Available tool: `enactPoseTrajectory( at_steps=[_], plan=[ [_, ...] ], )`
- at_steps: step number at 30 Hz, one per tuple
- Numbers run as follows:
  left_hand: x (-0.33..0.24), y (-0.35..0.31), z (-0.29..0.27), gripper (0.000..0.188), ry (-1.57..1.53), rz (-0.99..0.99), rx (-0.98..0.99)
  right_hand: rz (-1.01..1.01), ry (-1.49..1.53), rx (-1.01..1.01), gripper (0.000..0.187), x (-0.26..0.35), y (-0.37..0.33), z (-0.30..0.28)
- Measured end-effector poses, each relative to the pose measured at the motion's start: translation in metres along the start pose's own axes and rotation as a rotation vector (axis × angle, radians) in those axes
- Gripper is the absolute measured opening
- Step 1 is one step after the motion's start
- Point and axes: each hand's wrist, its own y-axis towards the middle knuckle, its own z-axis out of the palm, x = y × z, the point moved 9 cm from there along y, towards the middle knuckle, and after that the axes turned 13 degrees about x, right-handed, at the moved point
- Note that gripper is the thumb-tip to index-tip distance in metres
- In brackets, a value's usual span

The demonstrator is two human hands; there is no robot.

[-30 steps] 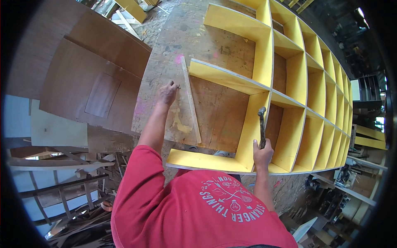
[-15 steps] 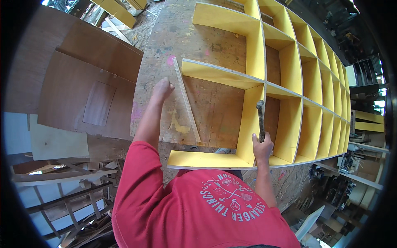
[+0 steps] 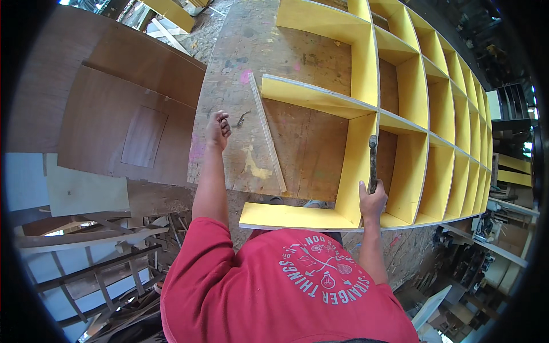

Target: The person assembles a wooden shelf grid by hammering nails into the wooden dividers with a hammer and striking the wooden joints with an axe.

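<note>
- Right hand (image 3: 373, 201): your grip was clamped around the lower handle of a hammer (image 3: 373, 163). The hammer stood upright, its dark head at the top, directly above your fist, just in front of a yellow vertical divider.
- Left hand (image 3: 218, 129): you had your arm stretched out over the surface, fingers curled inward into a loose fist. Whether that grip held anything small, I cannot tell. It hovered or rested on the bare wood, just left of the loose strip.
- Loose plywood strip (image 3: 267, 132): long, thin, pale-edged; it lay on the surface running away from you, between your left hand and the shelf unit, with its far end near the open end of a yellow shelf board.
- Yellow shelf unit (image 3: 394, 86): a grid of open compartments lying flat on its back on the surface, to the right of the strip. The nearest yellow board (image 3: 289, 217) ran crosswise just ahead of your chest; the hammer rose beside its right end.
- Surface (image 3: 229, 74): worn, paint-flecked plywood.
- Brown panels (image 3: 120, 114): large sheets to your left, off the surface.
</note>
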Motion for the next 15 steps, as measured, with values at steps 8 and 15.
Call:
enactPoseTrajectory(
  at_steps=[8,15],
  plan=[
    [0.014,-0.006,0.076,0.032,2.208,0.099,-0.345,0.041,-0.022,-0.014,0.030,-0.007,-0.003,-0.003],
    [0.012,0.011,0.063,0.024,2.366,0.079,-0.322,0.041,0.003,-0.022,0.032,-0.011,-0.004,-0.003]
  ],
)
